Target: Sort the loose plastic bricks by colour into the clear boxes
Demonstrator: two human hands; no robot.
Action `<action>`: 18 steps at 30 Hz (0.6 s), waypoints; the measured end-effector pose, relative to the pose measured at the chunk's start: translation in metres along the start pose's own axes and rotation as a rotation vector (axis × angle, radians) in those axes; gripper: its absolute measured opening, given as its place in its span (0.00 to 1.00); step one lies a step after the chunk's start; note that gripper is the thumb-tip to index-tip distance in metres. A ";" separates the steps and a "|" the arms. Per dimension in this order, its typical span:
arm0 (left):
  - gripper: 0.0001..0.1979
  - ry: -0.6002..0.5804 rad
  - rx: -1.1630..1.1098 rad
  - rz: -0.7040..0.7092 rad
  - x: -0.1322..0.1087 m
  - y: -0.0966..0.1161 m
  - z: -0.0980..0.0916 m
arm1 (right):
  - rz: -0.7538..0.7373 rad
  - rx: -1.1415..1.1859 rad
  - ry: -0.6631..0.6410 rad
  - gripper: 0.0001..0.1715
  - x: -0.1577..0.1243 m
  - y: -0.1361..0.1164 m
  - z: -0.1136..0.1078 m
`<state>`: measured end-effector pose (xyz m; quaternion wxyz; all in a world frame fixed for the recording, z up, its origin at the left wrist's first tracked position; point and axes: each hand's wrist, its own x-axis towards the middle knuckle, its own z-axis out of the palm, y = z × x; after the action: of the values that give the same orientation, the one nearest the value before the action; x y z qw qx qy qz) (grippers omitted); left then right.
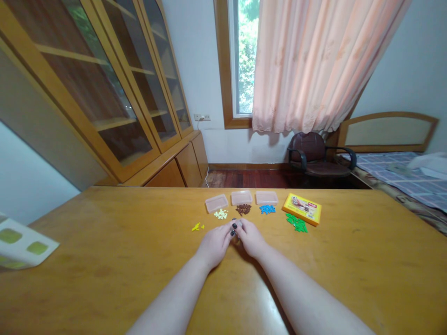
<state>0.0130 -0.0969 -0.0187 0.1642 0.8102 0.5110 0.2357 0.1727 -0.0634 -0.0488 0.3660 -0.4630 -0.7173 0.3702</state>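
My left hand (217,242) and my right hand (249,236) meet over the middle of the table, fingertips together. Both are closed around something small that my fingers mostly cover; a greyish bit shows between them, too small to name. Just beyond lies a pile of small brown pieces (243,210), with cream pieces (221,214) to its left and blue pieces (267,209) to its right. A few yellow pieces (197,227) lie left of my left hand. Green pieces (296,222) are spread farther right.
Behind the piles stand three clear plastic boxes, the left box (216,204), middle box (241,197) and right box (267,197). A yellow picture box (302,209) lies by the green pieces. A white patterned object (26,242) is at the table's left edge. An armchair (316,156) stands beyond.
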 end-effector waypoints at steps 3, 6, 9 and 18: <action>0.21 0.012 -0.006 0.010 0.000 -0.001 0.000 | -0.017 0.008 -0.009 0.21 0.000 0.001 -0.001; 0.21 0.021 -0.005 0.015 -0.001 0.000 -0.001 | -0.012 0.009 -0.010 0.22 0.000 0.003 0.000; 0.20 0.012 0.027 0.005 -0.001 0.004 -0.003 | -0.013 -0.001 -0.017 0.22 0.001 0.003 0.000; 0.17 -0.022 0.253 -0.012 -0.001 0.009 -0.004 | 0.006 -0.168 -0.053 0.25 0.002 -0.004 -0.001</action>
<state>0.0172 -0.1013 -0.0108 0.0677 0.8240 0.5395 0.1596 0.1715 -0.0628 -0.0444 0.3058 -0.4842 -0.7539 0.3220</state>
